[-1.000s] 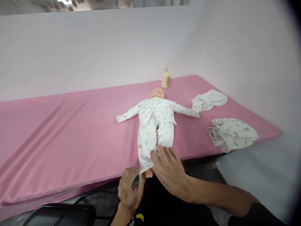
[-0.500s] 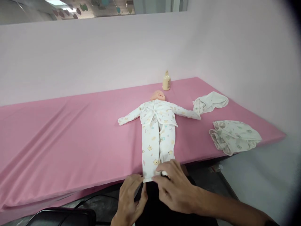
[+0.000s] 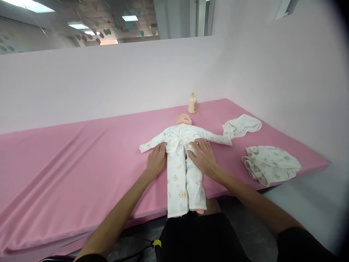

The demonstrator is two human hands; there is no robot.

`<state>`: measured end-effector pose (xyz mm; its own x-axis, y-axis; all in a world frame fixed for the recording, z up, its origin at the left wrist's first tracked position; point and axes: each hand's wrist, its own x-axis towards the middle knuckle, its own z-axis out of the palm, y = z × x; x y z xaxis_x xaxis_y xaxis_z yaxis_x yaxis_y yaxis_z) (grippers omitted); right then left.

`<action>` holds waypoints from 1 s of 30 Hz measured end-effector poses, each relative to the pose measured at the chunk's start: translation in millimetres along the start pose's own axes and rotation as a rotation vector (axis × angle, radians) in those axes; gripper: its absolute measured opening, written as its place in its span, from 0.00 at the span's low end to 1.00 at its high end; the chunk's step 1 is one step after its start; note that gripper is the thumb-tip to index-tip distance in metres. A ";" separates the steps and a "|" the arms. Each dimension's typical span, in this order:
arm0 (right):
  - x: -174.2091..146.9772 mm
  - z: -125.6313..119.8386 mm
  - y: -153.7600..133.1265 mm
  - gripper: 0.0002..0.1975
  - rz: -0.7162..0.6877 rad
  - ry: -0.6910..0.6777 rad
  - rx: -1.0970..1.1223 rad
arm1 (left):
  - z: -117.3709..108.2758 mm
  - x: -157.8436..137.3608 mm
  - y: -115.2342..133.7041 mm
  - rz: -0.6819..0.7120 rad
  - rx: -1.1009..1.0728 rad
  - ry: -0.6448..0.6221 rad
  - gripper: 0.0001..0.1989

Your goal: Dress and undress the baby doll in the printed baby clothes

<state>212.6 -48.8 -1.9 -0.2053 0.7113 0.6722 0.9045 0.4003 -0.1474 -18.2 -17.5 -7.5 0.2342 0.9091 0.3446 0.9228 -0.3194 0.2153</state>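
A baby doll (image 3: 184,119) lies face up, its head at the far side and its feet at the near edge. It wears a white printed jacket (image 3: 177,134) with sleeves spread wide and matching trousers (image 3: 177,182). My left hand (image 3: 157,159) is at the doll's side, fingers closed at the jacket's lower edge. On the other side, my right hand (image 3: 203,155) lies over the hip, its bent fingers and thumb at the jacket hem. The fingertips are partly hidden by cloth. A bare foot (image 3: 200,211) shows below one trouser leg.
The pink-covered table (image 3: 81,174) meets a white wall behind. A pump bottle (image 3: 192,104) stands beyond the doll's head. To the right lie a crumpled white cloth (image 3: 242,124) and a folded printed cloth (image 3: 272,164). A cable with a yellow part (image 3: 156,243) hangs below.
Both hands have left the trouser cuff at the near edge and moved up to the jacket's hem, one on each side. The view has tilted up slightly.
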 end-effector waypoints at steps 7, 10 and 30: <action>5.1 2.2 6.8 0.12 -0.077 0.142 0.101 | -7.2 -4.5 -4.2 0.146 0.230 0.250 0.15; 4.6 -1.1 8.9 0.12 -0.206 0.143 0.175 | -11.6 -14.9 -0.7 0.308 0.275 0.351 0.11; 11.9 7.2 48.2 0.12 0.359 0.083 0.441 | -22.7 32.5 3.7 -0.090 -0.445 0.206 0.12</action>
<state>251.1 -16.9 -6.3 0.1326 0.8064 0.5763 0.6671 0.3574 -0.6536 -14.1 4.8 25.2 0.0527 0.8810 0.4701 0.7062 -0.3658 0.6063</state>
